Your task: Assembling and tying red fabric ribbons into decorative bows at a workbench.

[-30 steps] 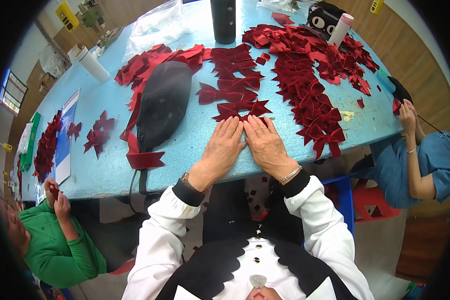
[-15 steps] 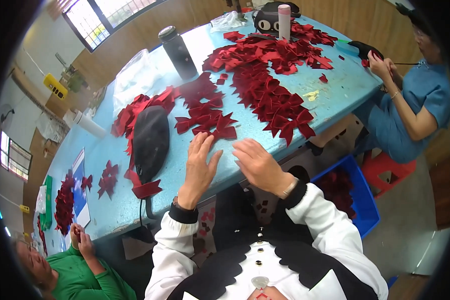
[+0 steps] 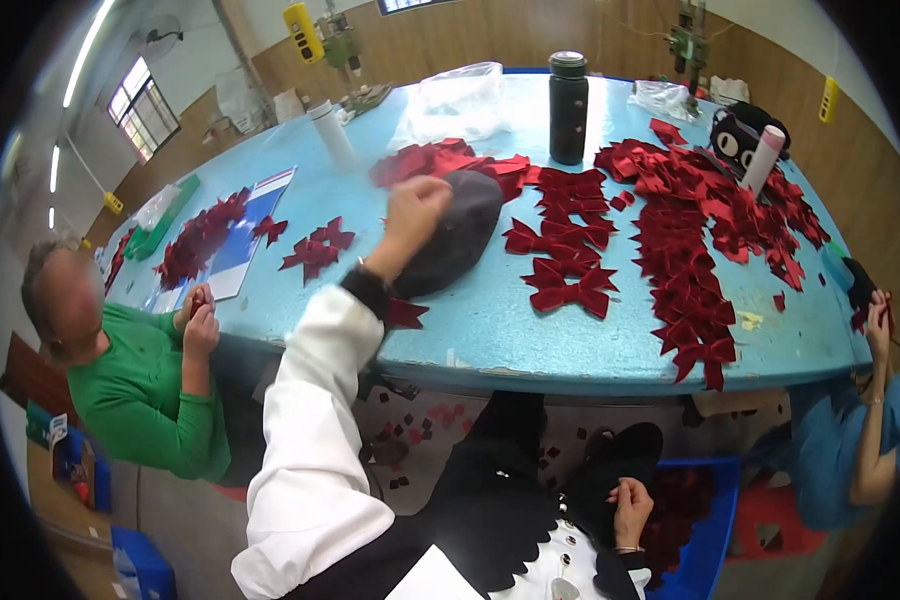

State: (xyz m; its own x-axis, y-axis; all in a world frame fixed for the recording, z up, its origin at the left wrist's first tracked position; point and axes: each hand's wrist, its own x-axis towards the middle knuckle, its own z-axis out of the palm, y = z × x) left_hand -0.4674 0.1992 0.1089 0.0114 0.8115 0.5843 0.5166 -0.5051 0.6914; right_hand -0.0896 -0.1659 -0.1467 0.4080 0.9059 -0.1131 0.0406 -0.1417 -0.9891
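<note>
My left hand point(image 3: 415, 218) is stretched over the table, fingers curled closed, at the left edge of a black rounded cloth item point(image 3: 458, 235) that looks like a cap or pouch. Whether the fingers grip anything is hidden. Red velvet bows point(image 3: 570, 287) lie in a short column right of the black item, and a red pile point(image 3: 440, 160) sits behind it. A single red piece point(image 3: 405, 314) pokes out below my wrist. Down by my lap, off the table, is my right hand point(image 3: 630, 512), its fingers bent together; anything inside them cannot be made out.
A dark bottle point(image 3: 568, 110) stands behind the bows, with a white bottle point(image 3: 332, 135) farther left. A long bow row point(image 3: 685, 270) runs at right. A blue crate point(image 3: 715, 540) sits below. People in green point(image 3: 150, 390) and blue point(image 3: 820, 450) work on either side.
The view has swung left. My left hand has gone from the table's front edge, near the bows, to the black cloth item. My right hand has dropped to my lap.
</note>
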